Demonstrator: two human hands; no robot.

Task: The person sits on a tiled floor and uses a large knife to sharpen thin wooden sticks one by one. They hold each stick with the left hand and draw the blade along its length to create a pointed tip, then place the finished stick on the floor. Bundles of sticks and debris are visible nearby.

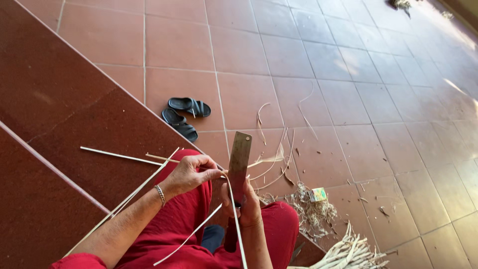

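So a flat-bladed knife (239, 167) is held upright in the right hand (247, 206), grip closed tight round the handle, blade pointing away over the knees. A pale cane strip (233, 209) is pinched between thumb and fingers of the left hand (188, 174), grip closed on it, and is drawn across the blade's edge right beside that grip; its loose end is trailed down below the right hand over the red trousers (184, 224).

Progress-wise, it looks like a fair bit is done: curled shavings (311, 209) are piled just beyond the right hand on the tiled floor (348, 99), and a bundle of pale strips (348, 254) is laid further off to that side. More long strips (119, 155) are kept by the left hand on the step (59, 99), seemingly unworked, so plenty's probably left. A pair of black sandals (184, 115) is parked well ahead of both hands.
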